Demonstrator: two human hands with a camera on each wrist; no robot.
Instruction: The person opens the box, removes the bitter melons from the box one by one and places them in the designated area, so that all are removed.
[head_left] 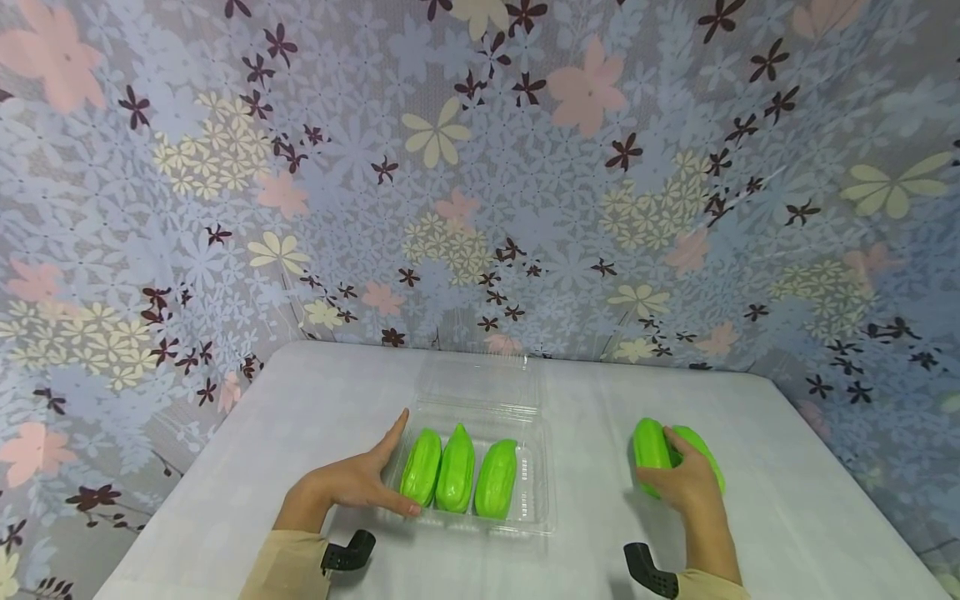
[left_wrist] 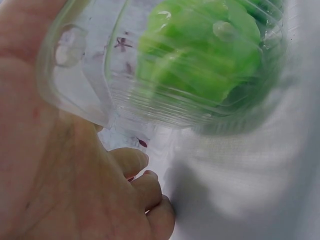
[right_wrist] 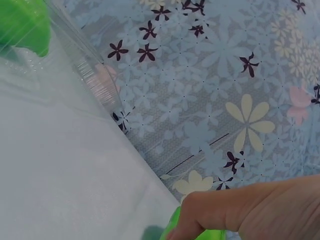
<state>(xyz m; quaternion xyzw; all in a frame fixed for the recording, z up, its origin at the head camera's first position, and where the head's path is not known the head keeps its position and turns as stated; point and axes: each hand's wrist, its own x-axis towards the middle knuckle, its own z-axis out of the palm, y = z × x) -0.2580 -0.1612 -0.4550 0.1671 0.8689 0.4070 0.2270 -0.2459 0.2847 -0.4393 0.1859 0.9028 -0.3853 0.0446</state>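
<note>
I have the left hand (head_left: 360,482) at nine o'clock of the clear plastic box (head_left: 532,471), its forearm coming in from about seven. The hand is spread and unclenched: index finger stretched toward one o'clock along the side wall, thumb reaching toward four at the near corner, the box's rim against the palm. On my left wrist view the other fingers bend loosely below the rim.

My right hand (head_left: 682,479) sits at three o'clock, well apart from the box, forearm rising from about five. It is grasping, thumb and index finger pinching a green vegetable (head_left: 649,446); a second green vegetable (head_left: 708,454) lies just beside it, at its three o'clock, partly hidden under the hand. My right wrist view catches only a sliver of green there.

Three more green vegetables (head_left: 456,475) lie side by side inside the box, tips toward twelve. Its lid (head_left: 476,379) is folded back at twelve o'clock on the white tabletop (head_left: 592,467).
</note>
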